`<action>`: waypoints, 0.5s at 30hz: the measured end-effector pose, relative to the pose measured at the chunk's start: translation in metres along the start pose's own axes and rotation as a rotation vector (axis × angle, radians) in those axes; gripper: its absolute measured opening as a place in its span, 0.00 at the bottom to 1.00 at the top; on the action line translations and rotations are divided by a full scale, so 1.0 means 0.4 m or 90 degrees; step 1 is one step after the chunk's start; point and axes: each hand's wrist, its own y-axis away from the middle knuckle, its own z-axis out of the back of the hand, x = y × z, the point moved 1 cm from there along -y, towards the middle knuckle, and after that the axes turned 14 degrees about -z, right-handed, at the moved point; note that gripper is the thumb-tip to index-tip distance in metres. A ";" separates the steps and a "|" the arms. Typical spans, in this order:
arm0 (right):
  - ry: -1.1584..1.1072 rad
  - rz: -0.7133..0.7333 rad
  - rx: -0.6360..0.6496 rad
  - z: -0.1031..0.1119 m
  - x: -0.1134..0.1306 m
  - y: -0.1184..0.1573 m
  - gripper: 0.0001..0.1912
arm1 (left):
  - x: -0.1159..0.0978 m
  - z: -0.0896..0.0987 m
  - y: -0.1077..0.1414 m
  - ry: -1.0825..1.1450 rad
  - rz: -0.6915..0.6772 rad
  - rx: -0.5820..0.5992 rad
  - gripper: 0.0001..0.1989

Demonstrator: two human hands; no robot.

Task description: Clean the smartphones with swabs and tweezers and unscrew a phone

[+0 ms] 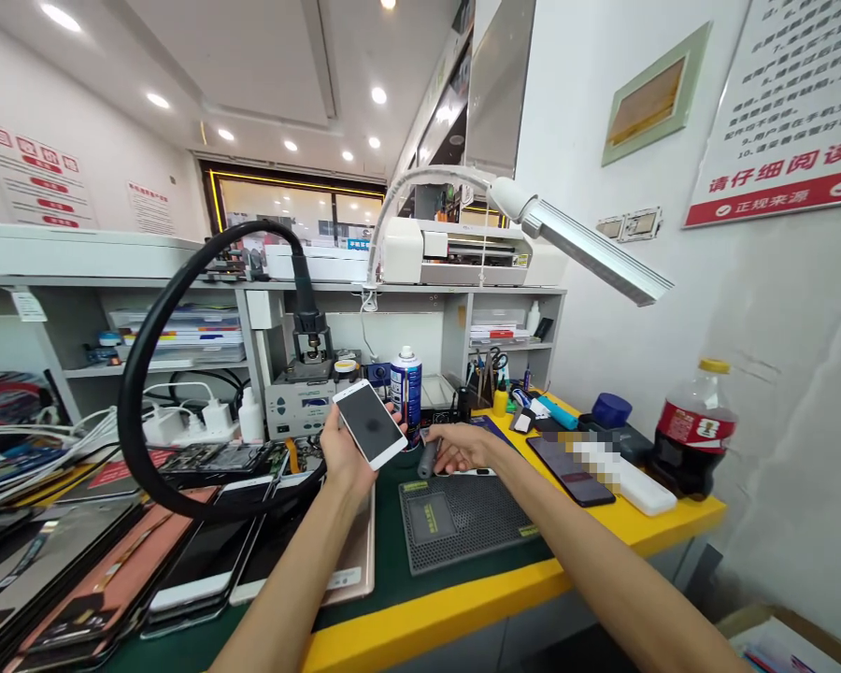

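My left hand holds a white smartphone, tilted, its dark screen facing me. Its fingers wrap behind the phone and their tips show at the far edge. My right hand is closed on a short grey cylinder, which looks like the handle of a small tool; its end is hidden. Below this hand a dark grey perforated repair mat lies on the green work surface. A blue spray can stands just behind the phone.
Several tablets and phones cover the left side, under the looping black hose of a hot-air station. At right lie a dark phone, a white box-like item and a cola bottle. A lamp hangs above.
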 end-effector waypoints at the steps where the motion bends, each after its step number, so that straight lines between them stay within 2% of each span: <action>1: -0.013 -0.016 0.024 0.006 -0.013 0.013 0.18 | -0.004 -0.001 -0.001 0.013 0.009 -0.002 0.30; 4: -0.059 -0.009 0.087 0.018 -0.054 0.059 0.16 | -0.016 -0.002 -0.008 0.061 0.051 -0.012 0.28; 8: -0.106 0.059 0.184 0.004 -0.102 0.122 0.14 | -0.031 0.006 -0.023 0.100 0.111 -0.028 0.27; 10: -0.129 0.101 0.235 -0.018 -0.110 0.145 0.18 | -0.034 0.013 -0.030 0.109 0.119 -0.038 0.26; 11: -0.154 0.138 0.291 -0.033 -0.107 0.154 0.19 | -0.035 0.016 -0.032 0.115 0.122 -0.047 0.25; 13: -0.175 0.175 0.378 -0.068 -0.095 0.162 0.16 | -0.034 0.022 -0.037 0.122 0.126 -0.071 0.24; 15: -0.206 0.186 0.417 -0.106 -0.076 0.159 0.10 | -0.034 0.027 -0.043 0.127 0.127 -0.099 0.25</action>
